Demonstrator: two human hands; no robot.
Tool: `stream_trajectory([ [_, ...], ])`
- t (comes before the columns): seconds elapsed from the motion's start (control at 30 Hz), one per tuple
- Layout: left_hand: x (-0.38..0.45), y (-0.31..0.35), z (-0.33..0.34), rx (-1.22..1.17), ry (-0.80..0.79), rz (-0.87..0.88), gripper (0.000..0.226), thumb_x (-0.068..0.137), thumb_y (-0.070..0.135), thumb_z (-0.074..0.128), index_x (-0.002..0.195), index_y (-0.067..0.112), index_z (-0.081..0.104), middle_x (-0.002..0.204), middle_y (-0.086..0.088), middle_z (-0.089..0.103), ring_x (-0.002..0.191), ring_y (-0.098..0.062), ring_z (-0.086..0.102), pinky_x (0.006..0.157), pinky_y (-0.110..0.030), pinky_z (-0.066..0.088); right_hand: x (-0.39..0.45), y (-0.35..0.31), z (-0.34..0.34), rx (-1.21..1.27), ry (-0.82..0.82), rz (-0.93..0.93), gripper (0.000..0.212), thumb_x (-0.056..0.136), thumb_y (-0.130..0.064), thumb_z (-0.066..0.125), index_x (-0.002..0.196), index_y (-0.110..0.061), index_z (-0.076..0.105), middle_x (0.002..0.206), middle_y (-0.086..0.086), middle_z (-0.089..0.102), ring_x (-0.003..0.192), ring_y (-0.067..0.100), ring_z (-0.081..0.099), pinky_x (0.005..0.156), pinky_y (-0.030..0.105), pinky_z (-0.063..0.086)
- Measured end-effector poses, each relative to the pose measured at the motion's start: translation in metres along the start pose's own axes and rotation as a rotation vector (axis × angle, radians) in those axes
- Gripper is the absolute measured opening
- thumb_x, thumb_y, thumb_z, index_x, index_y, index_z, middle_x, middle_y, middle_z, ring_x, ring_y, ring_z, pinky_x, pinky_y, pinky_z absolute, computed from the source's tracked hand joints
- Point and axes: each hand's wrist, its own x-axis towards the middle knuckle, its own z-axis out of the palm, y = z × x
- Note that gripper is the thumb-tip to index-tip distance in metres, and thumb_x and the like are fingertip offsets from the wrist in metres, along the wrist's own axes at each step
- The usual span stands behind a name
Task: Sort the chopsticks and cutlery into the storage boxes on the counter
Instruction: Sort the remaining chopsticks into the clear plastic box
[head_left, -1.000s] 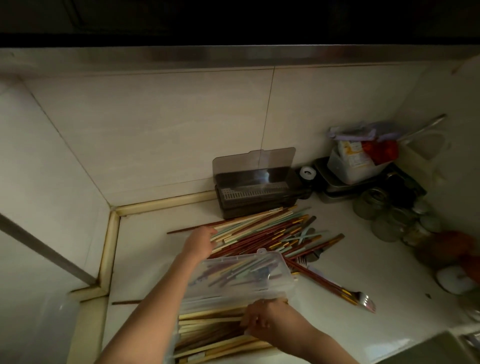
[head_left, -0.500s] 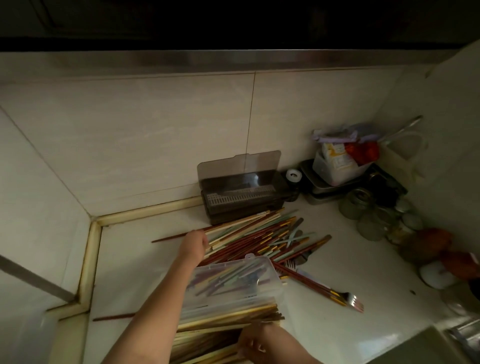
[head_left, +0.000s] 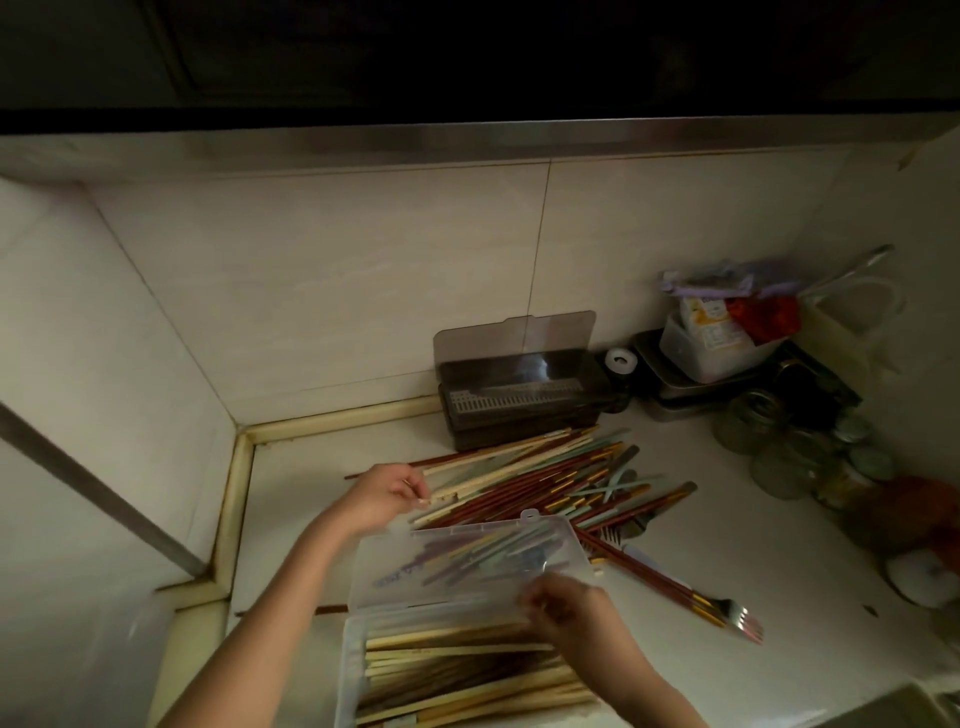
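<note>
Left hand (head_left: 387, 496) pinching ends of cream chopsticks in mixed pile (head_left: 545, 480) on white counter (head_left: 769, 551). Right hand (head_left: 566, 608), blurred, grip unclear, over clear plastic box (head_left: 358, 670) of wooden chopsticks.

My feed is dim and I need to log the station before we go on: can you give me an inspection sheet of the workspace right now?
Surface: pale counter in a tiled corner, dimly lit.
Job's things: loose chopstick pile; clear box part-filled with pale chopsticks, lid raised; dark box open at the wall; fork right of the clear box.
Clutter: glass jars, metal trays, tub of packets at right.
Grip: left hand pinches pale chopstick ends at the pile; right hand over the clear box, blurred, grip unclear.
Cables: nothing seen.
Surroundings: tiled walls, dark cabinet above.
</note>
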Motion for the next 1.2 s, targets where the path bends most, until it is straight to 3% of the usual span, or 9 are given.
stream_trajectory([
  [0.13, -0.041, 0.006, -0.018, 0.02, -0.247, 0.033, 0.017, 0.084, 0.002, 0.065, 0.09, 0.016, 0.069, 0.091, 0.001, 0.07, 0.086, -0.007, 0.064, 0.071, -0.012, 0.048, 0.013, -0.017, -0.015, -0.149, 0.308, -0.247, 0.046, 0.083, -0.003, 0.066, 0.111, -0.039, 0.06, 0.118, -0.022, 0.052, 0.093, 0.003, 0.058, 0.067, 0.017, 0.049],
  [0.23, -0.059, 0.005, -0.021, 0.036, -0.343, 0.031, 0.019, 0.083, 0.001, 0.065, 0.09, 0.017, 0.07, 0.091, 0.002, 0.073, 0.09, -0.007, 0.067, 0.08, -0.017, 0.051, 0.019, -0.02, -0.022, -0.46, 0.266, -0.273, 0.046, 0.083, -0.019, 0.069, 0.12, -0.043, 0.055, 0.131, -0.022, 0.048, 0.104, -0.004, 0.049, 0.074, 0.015, 0.047],
  [0.33, -0.07, 0.003, -0.019, 0.006, -0.395, 0.006, 0.018, 0.082, 0.001, 0.066, 0.091, 0.016, 0.069, 0.089, 0.004, 0.074, 0.088, -0.006, 0.068, 0.08, -0.018, 0.051, 0.017, -0.012, -0.016, -0.55, 0.168, -0.317, 0.016, 0.08, -0.029, 0.071, 0.095, -0.037, 0.07, 0.096, -0.024, 0.067, 0.092, -0.006, 0.046, 0.069, 0.013, 0.041],
  [0.43, -0.075, 0.0, -0.017, 0.003, -0.445, -0.029, 0.022, 0.081, 0.003, 0.07, 0.095, 0.019, 0.069, 0.089, 0.004, 0.074, 0.09, -0.008, 0.068, 0.077, -0.017, 0.05, 0.01, -0.008, -0.009, -0.434, -0.003, -0.252, 0.007, 0.082, -0.032, 0.068, 0.088, -0.033, 0.072, 0.074, -0.036, 0.058, 0.083, -0.009, 0.042, 0.068, 0.011, 0.037],
  [0.6, -0.079, 0.001, -0.018, 0.015, -0.581, -0.097, 0.041, 0.073, 0.022, 0.077, 0.112, 0.027, 0.064, 0.098, 0.003, 0.074, 0.094, -0.005, 0.068, 0.086, -0.019, 0.05, -0.001, -0.007, -0.002, -0.389, -0.229, -0.185, 0.01, 0.083, -0.031, 0.067, 0.092, -0.03, 0.07, 0.075, -0.026, 0.05, 0.081, -0.009, 0.045, 0.078, 0.017, 0.044],
  [0.8, -0.059, 0.0, -0.015, -0.016, -0.231, -0.038, 0.027, 0.086, 0.013, 0.065, 0.109, 0.027, 0.064, 0.093, 0.004, 0.074, 0.08, -0.008, 0.069, 0.068, -0.018, 0.051, 0.005, -0.004, -0.001, -0.471, -0.325, -0.219, 0.021, 0.083, -0.04, 0.065, 0.1, -0.029, 0.069, 0.093, -0.019, 0.061, 0.094, -0.001, 0.045, 0.078, 0.015, 0.039],
  [0.9, -0.036, 0.0, -0.01, -0.086, -0.014, -0.051, 0.026, 0.085, 0.011, 0.066, 0.106, 0.027, 0.063, 0.088, 0.001, 0.073, 0.074, -0.011, 0.067, 0.071, -0.025, 0.054, 0.01, -0.005, -0.001, -0.422, -0.304, -0.171, 0.02, 0.082, -0.041, 0.066, 0.099, -0.031, 0.067, 0.091, -0.023, 0.054, 0.087, -0.005, 0.045, 0.079, 0.018, 0.043],
  [1.0, -0.002, -0.005, -0.002, -0.058, 0.168, -0.054, 0.026, 0.084, 0.006, 0.065, 0.098, 0.027, 0.063, 0.097, -0.003, 0.07, 0.085, -0.017, 0.066, 0.086, -0.038, 0.054, 0.012, -0.003, 0.001, -0.406, -0.282, -0.149, 0.014, 0.083, -0.036, 0.066, 0.096, -0.031, 0.067, 0.083, -0.024, 0.049, 0.081, -0.008, 0.045, 0.075, 0.014, 0.042],
  [1.2, 0.051, -0.011, 0.022, 0.427, 0.155, 0.032, 0.061, 0.086, 0.001, 0.058, 0.142, 0.018, 0.041, 0.146, -0.006, 0.042, 0.132, -0.021, 0.042, 0.109, -0.031, 0.033, 0.007, 0.005, 0.007, -0.437, -0.299, -0.169, 0.019, 0.082, -0.037, 0.064, 0.099, -0.029, 0.07, 0.102, -0.011, 0.067, 0.103, 0.001, 0.052, 0.09, 0.018, 0.043],
])
